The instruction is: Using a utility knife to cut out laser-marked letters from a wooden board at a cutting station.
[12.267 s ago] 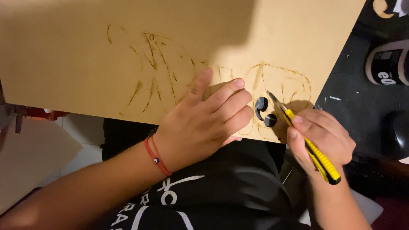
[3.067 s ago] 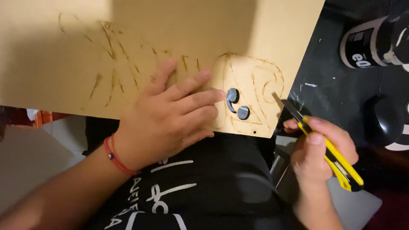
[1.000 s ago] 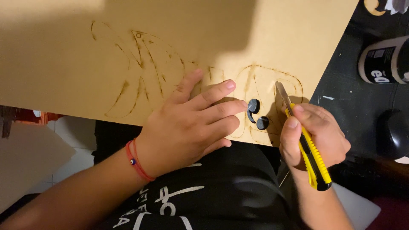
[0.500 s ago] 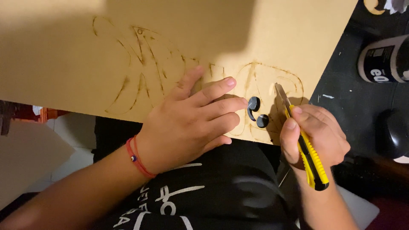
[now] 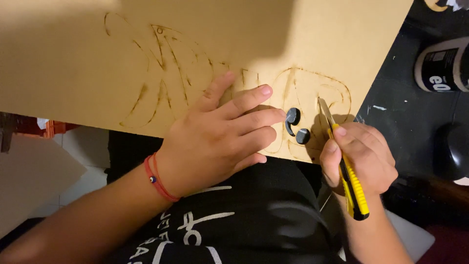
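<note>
A large tan fibreboard sheet (image 5: pixel 205 54) with brown burnt outlines lies across my lap and a black table. My left hand (image 5: pixel 220 137) presses flat on the sheet's near edge, fingers spread toward two small dark cut-out holes (image 5: pixel 295 126). My right hand (image 5: pixel 359 159) grips a yellow utility knife (image 5: pixel 348 176). Its blade tip (image 5: pixel 324 107) rests on the sheet, on a burnt line just right of the holes. A red cord bracelet (image 5: pixel 157 178) sits on my left wrist.
A black table (image 5: pixel 405 112) extends at the right under the sheet's corner. On it stand a black jar with a white label (image 5: pixel 439 66) and a dark rounded object (image 5: pixel 452 151). My black printed shirt (image 5: pixel 234 220) fills the bottom middle. Pale floor shows at the left.
Over the last second the hands and knife stay almost still, the blade tip staying at the line right of the holes. Three seconds ago the knife was held off the sheet's edge.
</note>
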